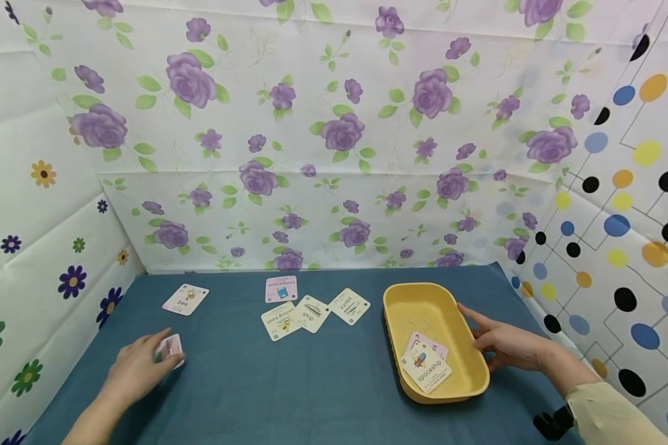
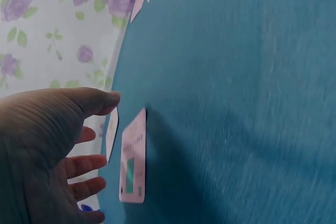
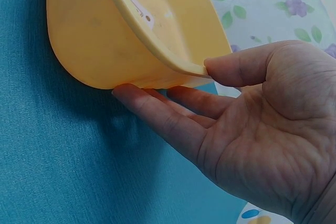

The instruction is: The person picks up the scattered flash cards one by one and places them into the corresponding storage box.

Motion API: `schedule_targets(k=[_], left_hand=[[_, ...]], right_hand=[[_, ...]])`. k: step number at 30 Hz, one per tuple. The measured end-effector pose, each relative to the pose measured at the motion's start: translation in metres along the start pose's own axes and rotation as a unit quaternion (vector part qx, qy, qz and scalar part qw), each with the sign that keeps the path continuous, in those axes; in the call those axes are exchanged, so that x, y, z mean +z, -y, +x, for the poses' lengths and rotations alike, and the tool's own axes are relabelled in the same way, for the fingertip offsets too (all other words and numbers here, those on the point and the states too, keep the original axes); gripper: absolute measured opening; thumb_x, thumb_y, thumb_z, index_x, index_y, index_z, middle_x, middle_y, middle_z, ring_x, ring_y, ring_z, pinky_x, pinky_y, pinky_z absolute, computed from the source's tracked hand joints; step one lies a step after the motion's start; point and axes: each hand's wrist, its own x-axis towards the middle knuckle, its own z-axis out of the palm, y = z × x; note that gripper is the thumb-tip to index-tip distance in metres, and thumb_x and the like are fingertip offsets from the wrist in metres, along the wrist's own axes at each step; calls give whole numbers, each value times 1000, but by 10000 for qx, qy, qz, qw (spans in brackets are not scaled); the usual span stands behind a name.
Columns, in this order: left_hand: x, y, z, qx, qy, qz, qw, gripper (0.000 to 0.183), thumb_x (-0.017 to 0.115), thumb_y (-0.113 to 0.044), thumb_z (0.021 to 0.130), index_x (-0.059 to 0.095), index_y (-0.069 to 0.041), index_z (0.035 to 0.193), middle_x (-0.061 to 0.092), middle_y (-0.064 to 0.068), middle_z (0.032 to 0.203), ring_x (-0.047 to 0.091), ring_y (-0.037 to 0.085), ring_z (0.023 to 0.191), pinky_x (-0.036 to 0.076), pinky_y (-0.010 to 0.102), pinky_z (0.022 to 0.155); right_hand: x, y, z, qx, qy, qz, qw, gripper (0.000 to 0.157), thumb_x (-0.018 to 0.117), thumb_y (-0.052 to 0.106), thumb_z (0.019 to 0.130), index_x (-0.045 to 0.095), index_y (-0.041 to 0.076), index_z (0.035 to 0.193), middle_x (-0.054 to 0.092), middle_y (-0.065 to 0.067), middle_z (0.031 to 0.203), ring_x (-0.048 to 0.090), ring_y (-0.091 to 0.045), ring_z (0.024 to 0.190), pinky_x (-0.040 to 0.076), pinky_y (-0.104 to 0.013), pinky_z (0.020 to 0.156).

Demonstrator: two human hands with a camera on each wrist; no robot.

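Note:
My left hand [image 1: 136,364] hovers over a pink card [image 1: 171,350] at the table's left. In the left wrist view, thumb and fingers are spread apart, with that pink card [image 2: 133,161] on the cloth beyond them. On the right, a yellow plastic basket [image 1: 444,303] holds a spaceship card [image 1: 427,372] lying over a pink card [image 1: 433,343]. My right hand [image 1: 509,346] grips the basket's right side. The right wrist view has its thumb on the rim of the basket [image 3: 79,30] and fingers under its outer wall.
A bee card [image 1: 185,300] lies beyond my left hand. Mid-table are a pink Chinese book card [image 1: 281,289], a sailing boat card [image 1: 276,324], an overlapping ship card [image 1: 312,314] and a yacht card [image 1: 349,306]. Patterned curtains [image 1: 323,216] border the blue tablecloth [image 1: 312,383].

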Motion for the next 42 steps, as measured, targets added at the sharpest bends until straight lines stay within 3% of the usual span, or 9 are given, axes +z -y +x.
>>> schedule_targets(k=[9, 22, 34, 42], left_hand=[[-1, 19, 6, -335, 349, 44, 9988, 106, 65, -70, 87, 34, 8, 152, 31, 47, 140, 30, 71, 122, 33, 80, 94], [-5, 42, 8, -94, 356, 95, 9993, 112, 65, -73, 86, 36, 18, 145, 33, 52, 135, 33, 68, 118, 29, 78, 96], [-7, 46, 5, 83, 242, 254, 9994, 102, 66, -67, 88, 46, 18, 139, 38, 49, 130, 36, 66, 114, 28, 73, 95], [-5, 48, 5, -47, 339, 134, 9993, 109, 66, -73, 85, 43, 16, 143, 33, 49, 132, 32, 68, 114, 30, 76, 93]], right_hand=[[0, 0, 0, 9, 0, 10, 10000, 95, 58, 11, 102, -11, 36, 163, 5, -39, 161, 55, -43, 128, 54, -60, 88], [-1, 1, 0, -35, 94, -2, 9999, 94, 57, 11, 103, -12, 36, 163, 7, -38, 162, 55, -43, 129, 54, -60, 89], [-2, 1, 1, -19, 74, 24, 10000, 95, 58, 11, 103, -11, 36, 163, 9, -38, 161, 56, -43, 127, 55, -60, 87], [-3, -2, 1, -2, 70, 11, 10000, 96, 58, 11, 102, -12, 35, 163, 7, -38, 162, 56, -42, 128, 55, -60, 87]])
